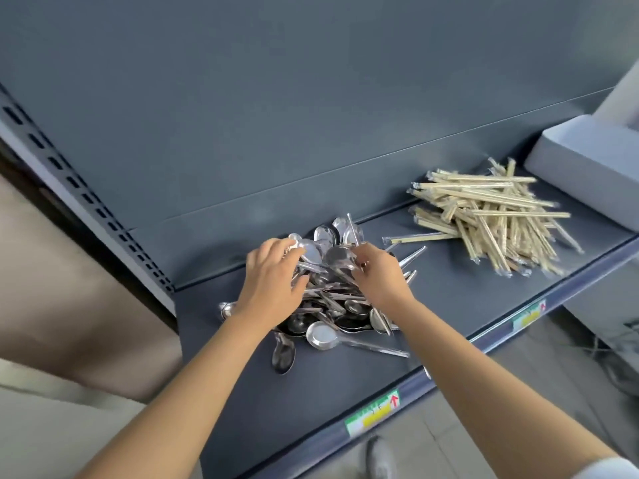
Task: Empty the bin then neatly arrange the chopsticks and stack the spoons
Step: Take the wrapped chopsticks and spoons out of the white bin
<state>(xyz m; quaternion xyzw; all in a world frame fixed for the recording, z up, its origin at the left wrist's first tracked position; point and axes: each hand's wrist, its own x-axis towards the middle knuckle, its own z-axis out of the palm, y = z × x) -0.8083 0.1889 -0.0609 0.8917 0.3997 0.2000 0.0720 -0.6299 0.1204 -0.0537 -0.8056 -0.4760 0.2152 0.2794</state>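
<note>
A heap of several shiny metal spoons (332, 316) lies in a tangle on the dark grey shelf (449, 295). My left hand (273, 278) rests on the heap's left side, its fingers curled around spoons near the top. On the right side of the heap, my right hand (378, 271) pinches a spoon at its fingertips. A loose pile of wrapped wooden chopsticks (494, 216) lies criss-crossed further right on the shelf, apart from both hands. The pale grey bin (587, 164) stands at the far right of the shelf.
The shelf has a raised front edge with price labels (373, 413). A perforated upright (86, 198) runs along the left. One spoon (283, 354) lies apart near the front. A shoe (380, 458) shows on the floor below.
</note>
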